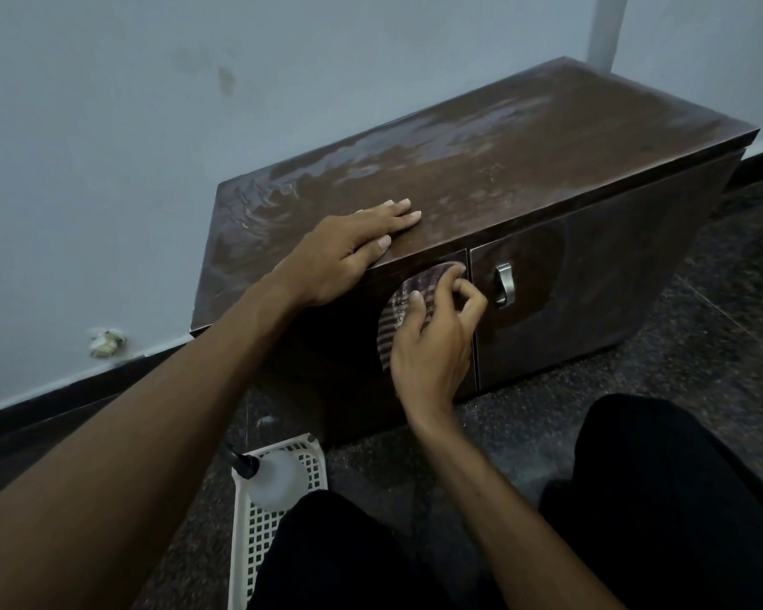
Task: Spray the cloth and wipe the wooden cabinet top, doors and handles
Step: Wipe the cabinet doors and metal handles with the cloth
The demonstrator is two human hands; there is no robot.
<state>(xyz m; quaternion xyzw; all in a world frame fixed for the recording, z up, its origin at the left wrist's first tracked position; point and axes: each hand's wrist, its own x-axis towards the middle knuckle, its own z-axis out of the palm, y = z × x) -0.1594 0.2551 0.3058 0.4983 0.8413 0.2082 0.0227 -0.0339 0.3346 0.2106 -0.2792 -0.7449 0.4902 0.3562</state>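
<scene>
Pale wall; dark glossy wooden cabinet point(547, 160). Left hand point(353, 253) flat above; right hand point(432, 341) pinching striped cloth point(395, 319) on door point(327, 341). Advisable: overlapping strokes toward silver handle point(504, 286) rightward.

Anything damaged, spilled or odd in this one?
Yes. The wall has a chipped patch just above the skirting, left of the cabinet, and a dark stain higher up. The cabinet top shows patchy wet streaks, probably from wiping rather than a spill.

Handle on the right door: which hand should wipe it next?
Probably the right hand: it grips the cloth against the left door, close beside the handle. The left hand rests flat on the cabinet top, holding nothing.
</scene>
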